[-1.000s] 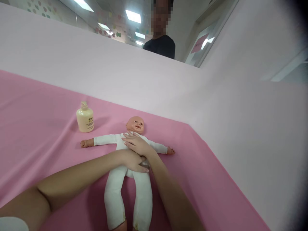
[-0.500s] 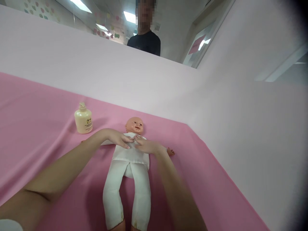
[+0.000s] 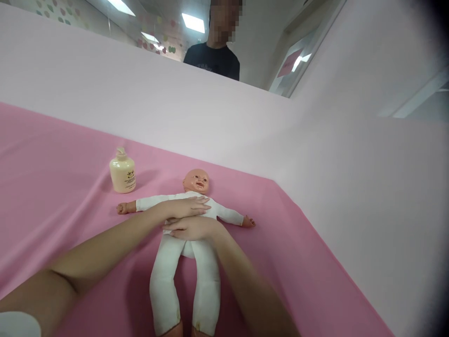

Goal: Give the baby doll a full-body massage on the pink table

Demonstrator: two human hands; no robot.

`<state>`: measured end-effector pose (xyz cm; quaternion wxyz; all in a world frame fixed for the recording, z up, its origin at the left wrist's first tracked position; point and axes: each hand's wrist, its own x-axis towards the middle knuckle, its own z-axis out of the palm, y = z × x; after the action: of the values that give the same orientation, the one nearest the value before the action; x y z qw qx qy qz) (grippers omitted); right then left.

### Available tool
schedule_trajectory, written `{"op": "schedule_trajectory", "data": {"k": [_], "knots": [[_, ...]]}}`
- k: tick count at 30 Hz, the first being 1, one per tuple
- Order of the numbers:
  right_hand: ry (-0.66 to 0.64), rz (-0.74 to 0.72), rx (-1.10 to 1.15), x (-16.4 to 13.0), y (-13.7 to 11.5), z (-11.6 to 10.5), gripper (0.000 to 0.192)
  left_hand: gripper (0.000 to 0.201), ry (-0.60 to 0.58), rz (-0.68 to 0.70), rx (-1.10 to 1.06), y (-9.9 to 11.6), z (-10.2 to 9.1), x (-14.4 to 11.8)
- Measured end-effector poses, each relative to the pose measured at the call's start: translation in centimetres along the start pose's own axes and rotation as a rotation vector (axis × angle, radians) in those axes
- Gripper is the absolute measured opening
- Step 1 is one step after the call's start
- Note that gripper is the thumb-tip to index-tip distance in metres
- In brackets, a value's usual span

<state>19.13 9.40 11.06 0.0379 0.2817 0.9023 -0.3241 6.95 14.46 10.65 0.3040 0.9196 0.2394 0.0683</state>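
A baby doll (image 3: 205, 281) with a white cloth body lies on its back, its arms spread out and its bare head at the far end. Across its chest lies my left hand (image 3: 185, 207), palm down, with the fingers stretched toward the right. Just below, my right hand (image 3: 192, 228) rests flat over the doll's belly, fingers pointing left. Both hands are open and touch the doll without grasping it. Part of the torso is hidden under them.
A cream pump bottle (image 3: 122, 174) stands upright beyond the doll's arm on the left. Pink cloth (image 3: 287, 262) covers the surface, with white walls (image 3: 224, 126) behind and to the right. A person in a dark shirt (image 3: 213, 60) shows in the glass above the wall.
My left hand has slid right across the doll's chest. My right hand has moved down and left, from the upper chest to the belly. The doll and bottle stay in place.
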Motion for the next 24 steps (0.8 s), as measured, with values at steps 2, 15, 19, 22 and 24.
{"op": "schedule_trajectory", "data": {"k": [2,15,19,22,24], "knots": [[-0.058,-0.048,0.170,-0.7,0.7,-1.3,0.037,0.058,-0.036,-0.036,0.013,-0.8,-0.2,0.0],[-0.002,0.171,0.536,-6.5,4.5,-5.7,0.040,0.083,-0.191,-0.252,0.032,-2.1,-2.8,-1.8],[0.611,0.234,0.307,-4.9,5.4,-4.5,0.044,0.080,-0.099,-0.208,0.077,1.3,-1.6,-2.1],[0.693,0.045,0.157,-2.2,5.6,-2.5,0.046,0.067,-0.226,0.034,-0.004,3.5,0.0,-1.8],[0.572,-0.008,-0.006,-0.7,5.8,-1.4,0.041,0.064,-0.361,0.087,-0.055,4.0,0.6,-1.5]]}}
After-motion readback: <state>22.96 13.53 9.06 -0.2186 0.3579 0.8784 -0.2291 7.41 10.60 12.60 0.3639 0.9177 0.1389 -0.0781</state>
